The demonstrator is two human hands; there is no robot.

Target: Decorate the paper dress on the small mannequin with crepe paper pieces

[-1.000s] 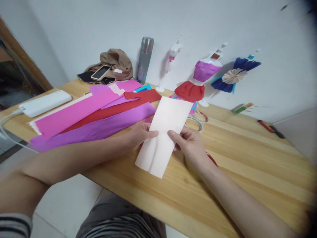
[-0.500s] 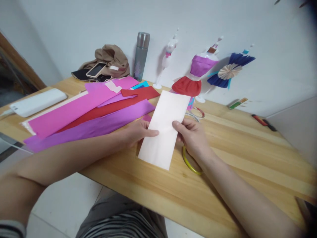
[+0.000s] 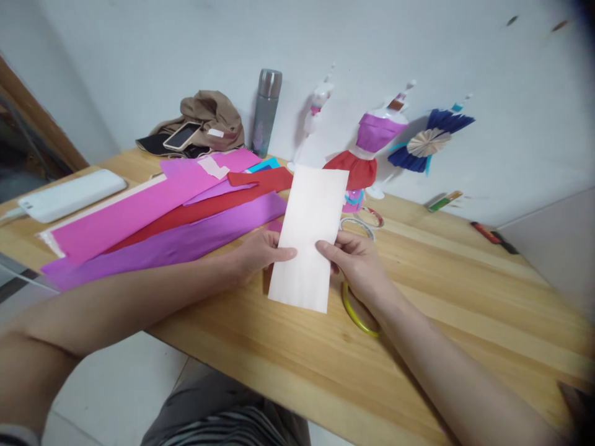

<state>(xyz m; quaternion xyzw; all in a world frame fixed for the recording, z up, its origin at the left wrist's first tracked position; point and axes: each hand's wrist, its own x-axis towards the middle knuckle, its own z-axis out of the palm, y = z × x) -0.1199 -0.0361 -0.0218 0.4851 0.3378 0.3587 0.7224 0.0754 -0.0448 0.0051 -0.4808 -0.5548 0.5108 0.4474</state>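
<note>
A pale cream strip of paper (image 3: 310, 217) is held up above the table, its broad face toward me. My left hand (image 3: 264, 254) pinches its left edge, thumb in front and fingers behind. On the opposite edge my right hand (image 3: 356, 257) grips it the same way. Below my right wrist lies a yellow ring (image 3: 357, 316), partly covered by the forearm. Left of the held strip, purple crepe paper (image 3: 186, 238), red paper (image 3: 199, 207) and pink paper (image 3: 121, 214) overlap on the table.
Along the wall stand a grey flask (image 3: 267, 114), a bare mannequin (image 3: 318, 108), one in a purple and red dress (image 3: 379, 133) and one with blue pleats (image 3: 427, 142). A white power bank (image 3: 72, 195), phone (image 3: 183, 135), tape rolls (image 3: 357, 227) and a red-and-black tool (image 3: 493, 237) lie on the table (image 3: 465, 297).
The strip has turned more upright and flattened; the crease in its lower half no longer shows. Its lower end has risen slightly. Both hands keep their hold.
</note>
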